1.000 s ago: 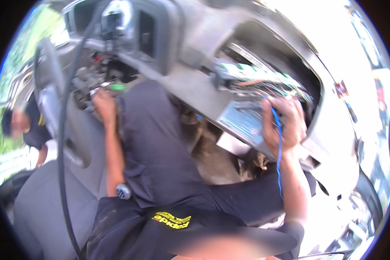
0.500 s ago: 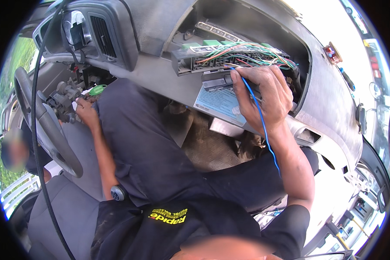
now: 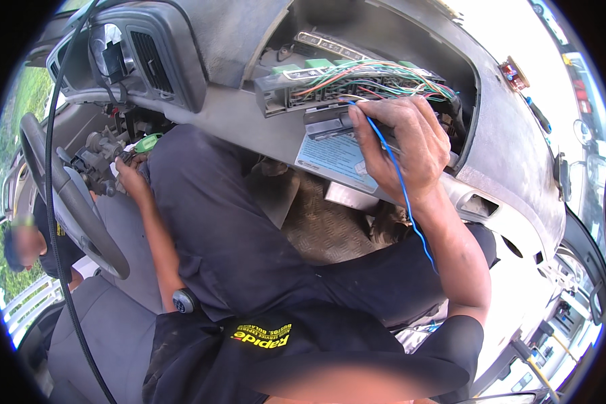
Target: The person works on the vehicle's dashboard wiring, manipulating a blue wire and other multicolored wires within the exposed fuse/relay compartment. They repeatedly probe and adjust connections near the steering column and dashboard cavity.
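My right hand point(image 3: 411, 145) pinches a blue wire point(image 3: 402, 182) between thumb and fingers. The wire's upper end meets the lower edge of the black fuse box point(image 3: 276, 101); whether it is attached there cannot be made out. Its lower part trails down over my right forearm. Colored wires point(image 3: 377, 74) in green, red and white run across the fuse box's face. At the left, my left hand point(image 3: 133, 176) is curled beside the steering column parts point(image 3: 97, 158). A green object point(image 3: 148, 142) shows just above these fingers; what they grip is hidden.
The fuse box sits in an open dashboard cavity point(image 3: 424, 40). A blue label point(image 3: 333, 160) lies below it. The steering wheel point(image 3: 67, 195) stands at left, and a black cable point(image 3: 55, 222) hangs across that side. A gear knob point(image 3: 183, 301) rises near my left elbow. Another person point(image 3: 37, 242) is outside.
The view has shifted a little, so the dashboard sits slightly further left. Both hands keep nearly the same hold. More of the person outside shows at the left.
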### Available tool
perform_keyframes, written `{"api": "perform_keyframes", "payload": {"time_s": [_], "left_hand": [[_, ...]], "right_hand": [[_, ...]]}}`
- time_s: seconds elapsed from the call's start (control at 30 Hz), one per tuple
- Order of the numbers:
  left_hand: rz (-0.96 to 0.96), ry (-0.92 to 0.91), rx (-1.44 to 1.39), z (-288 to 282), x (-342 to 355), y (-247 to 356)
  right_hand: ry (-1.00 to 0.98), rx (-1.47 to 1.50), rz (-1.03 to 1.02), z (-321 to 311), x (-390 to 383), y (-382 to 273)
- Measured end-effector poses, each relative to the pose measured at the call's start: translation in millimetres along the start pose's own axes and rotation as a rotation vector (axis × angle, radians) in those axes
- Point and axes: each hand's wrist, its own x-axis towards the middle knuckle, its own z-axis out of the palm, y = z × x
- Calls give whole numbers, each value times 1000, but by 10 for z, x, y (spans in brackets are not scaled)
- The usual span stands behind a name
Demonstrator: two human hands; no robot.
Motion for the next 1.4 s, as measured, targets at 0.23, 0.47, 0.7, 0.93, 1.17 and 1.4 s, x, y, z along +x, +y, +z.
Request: {"api": "perform_keyframes", "payload": {"time_s": [0.23,0.47,0.7,0.93,1.17,1.4], "left_hand": [[55,-147,-370,-107,25,-103],[28,-174,-494,-38,-140,26],[-91,-200,-477,-212,82,4],[-151,-309,-450,-233,492,-312],[-157,-354,-426,-279,660,-299],[-167,-390,-426,-384,815,-387]], "right_hand": [[15,21,-2,12,0,-2],[-67,-14,34,-28,7,-74],[36,-17,-4,60,-89,9],[64,-81,9,71,-155,28],[49,-78,13,38,-154,7],[37,-102,6,61,-128,-6]]}}
